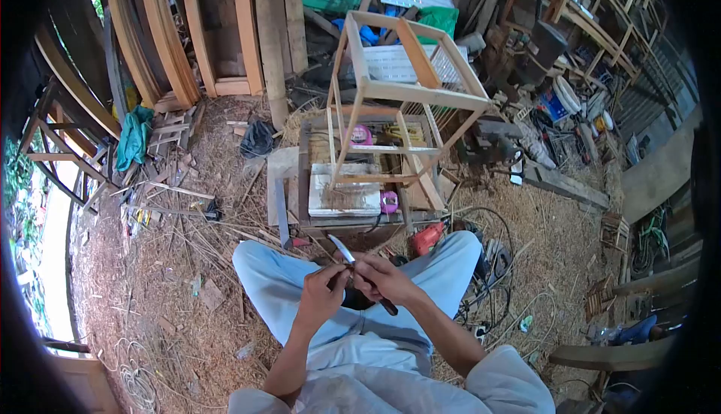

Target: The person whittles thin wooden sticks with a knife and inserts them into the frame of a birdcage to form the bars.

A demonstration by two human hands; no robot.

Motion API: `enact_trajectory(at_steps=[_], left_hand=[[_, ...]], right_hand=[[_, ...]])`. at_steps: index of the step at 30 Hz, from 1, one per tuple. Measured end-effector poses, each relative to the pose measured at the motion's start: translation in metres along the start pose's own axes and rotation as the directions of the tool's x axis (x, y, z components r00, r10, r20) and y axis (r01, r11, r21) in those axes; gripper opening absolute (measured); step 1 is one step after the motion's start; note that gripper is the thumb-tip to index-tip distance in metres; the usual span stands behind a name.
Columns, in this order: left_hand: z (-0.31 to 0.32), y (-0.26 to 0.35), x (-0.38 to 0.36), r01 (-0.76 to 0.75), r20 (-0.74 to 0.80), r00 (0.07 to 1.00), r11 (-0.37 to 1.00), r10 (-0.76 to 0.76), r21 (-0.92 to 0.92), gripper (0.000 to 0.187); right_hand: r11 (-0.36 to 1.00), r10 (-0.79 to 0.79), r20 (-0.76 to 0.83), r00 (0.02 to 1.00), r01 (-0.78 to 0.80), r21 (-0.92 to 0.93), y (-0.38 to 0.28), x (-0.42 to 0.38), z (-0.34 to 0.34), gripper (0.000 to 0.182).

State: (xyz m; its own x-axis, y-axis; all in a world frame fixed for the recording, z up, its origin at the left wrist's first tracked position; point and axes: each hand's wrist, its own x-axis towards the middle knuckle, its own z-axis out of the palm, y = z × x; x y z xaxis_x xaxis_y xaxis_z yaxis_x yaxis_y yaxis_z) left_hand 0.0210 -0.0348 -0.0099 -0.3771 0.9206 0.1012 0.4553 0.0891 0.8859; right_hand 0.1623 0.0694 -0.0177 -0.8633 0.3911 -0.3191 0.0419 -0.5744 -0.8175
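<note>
In my lap, my right hand (387, 277) is closed around a knife (342, 250). Its bright blade points up and to the left, and the dark handle end sticks out below the palm. My left hand (321, 292) is beside it, thumb and fingers pinched together close to the blade. Whatever is in that pinch is too small to name. Just beyond my hands stands a low wooden bench (353, 228), with a pale wooden frame (420, 98) upright on it. A pink tape measure (388, 202) lies by a whitish board (342, 200) there.
A red power tool (427, 239) rests near my right knee, with black cables (505, 294) beside it. A long grey metal strip (282, 211) leans at the bench's left. Shavings and thin sticks cover the floor (180, 264). A bucket (563, 98) and tools stand at the right.
</note>
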Motion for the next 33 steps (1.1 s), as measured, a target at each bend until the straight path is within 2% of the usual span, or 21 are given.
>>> enact_trajectory(at_steps=[1,3,5,7,10,17,19,21,22,25,26,27,28,29,30,31,33], left_hand=[[0.002,0.006,0.000,-0.009,-0.022,1.000,1.000,0.010,0.015,0.009],[0.006,0.013,0.002,-0.015,-0.044,0.999,0.999,0.018,0.052,0.008],[0.014,0.014,-0.003,-0.063,-0.039,0.997,0.998,0.064,0.031,0.007],[0.019,0.022,-0.006,-0.028,0.025,0.999,0.992,0.025,0.119,0.008],[0.028,0.037,-0.006,0.049,0.021,0.998,0.996,-0.051,0.076,0.007],[0.034,0.030,-0.018,0.005,-0.003,1.000,1.000,-0.005,-0.008,0.009],[0.018,0.025,-0.024,0.066,0.043,0.997,0.993,-0.070,0.096,0.009],[0.004,0.018,-0.025,0.063,0.052,0.996,0.993,-0.068,0.095,0.009],[-0.002,0.015,-0.025,0.042,0.066,0.997,0.994,-0.049,0.097,0.009],[-0.018,0.007,-0.024,0.004,0.077,0.997,0.997,-0.011,0.081,0.009],[-0.021,0.003,-0.023,-0.008,0.082,0.997,0.998,0.003,0.062,0.009],[-0.031,-0.005,-0.024,-0.017,0.081,0.997,0.998,0.012,0.058,0.009],[-0.045,-0.018,-0.028,0.039,0.056,0.998,0.996,-0.043,0.077,0.009],[-0.063,-0.029,-0.031,0.100,0.002,0.995,0.991,-0.101,0.093,0.009],[-0.076,-0.032,-0.032,0.166,0.013,0.986,0.979,-0.169,0.115,0.010],[-0.078,-0.033,-0.032,0.173,-0.004,0.985,0.979,-0.173,0.111,0.010],[-0.068,-0.024,-0.025,0.200,-0.001,0.980,0.978,-0.200,0.059,0.011]], right_hand=[[0.999,0.015,0.048,0.999,-0.014,-0.029,0.001,0.005,-0.005,0.022],[0.999,0.015,0.028,0.999,-0.014,-0.049,-0.010,0.002,-0.012,0.028],[0.984,0.039,0.152,0.988,-0.012,-0.176,-0.011,-0.003,-0.031,0.027],[0.990,0.010,0.163,0.987,0.013,-0.140,-0.023,-0.015,-0.032,0.029],[0.974,0.082,0.118,0.990,-0.054,-0.221,-0.029,-0.024,-0.042,0.029],[0.968,0.097,0.046,0.994,-0.084,-0.237,-0.029,-0.033,-0.046,0.029],[0.981,0.023,-0.229,0.973,-0.066,-0.182,-0.039,-0.026,-0.066,0.029],[0.969,-0.083,-0.326,0.942,0.000,-0.247,-0.054,-0.024,-0.078,0.029],[0.981,-0.013,-0.290,0.957,-0.045,-0.191,-0.065,-0.026,-0.080,0.029],[0.978,0.022,-0.253,0.967,-0.072,-0.193,-0.069,-0.025,-0.074,0.029],[0.992,0.017,-0.249,0.968,-0.047,-0.115,-0.066,-0.025,-0.078,0.027],[0.982,-0.024,-0.444,0.896,-0.062,-0.178,-0.070,-0.026,-0.078,0.027],[0.967,-0.074,-0.612,0.787,-0.093,-0.236,-0.074,-0.030,-0.083,0.027],[0.867,-0.358,-0.630,0.689,-0.004,-0.498,-0.051,-0.036,-0.178,0.026],[0.977,-0.199,-0.588,0.784,0.203,-0.060,-0.070,-0.055,-0.195,0.018],[0.978,-0.200,-0.575,0.793,0.197,-0.068,-0.075,-0.059,-0.201,0.018],[0.969,-0.245,-0.317,0.916,0.241,-0.051,-0.070,-0.069,-0.205,0.019]])
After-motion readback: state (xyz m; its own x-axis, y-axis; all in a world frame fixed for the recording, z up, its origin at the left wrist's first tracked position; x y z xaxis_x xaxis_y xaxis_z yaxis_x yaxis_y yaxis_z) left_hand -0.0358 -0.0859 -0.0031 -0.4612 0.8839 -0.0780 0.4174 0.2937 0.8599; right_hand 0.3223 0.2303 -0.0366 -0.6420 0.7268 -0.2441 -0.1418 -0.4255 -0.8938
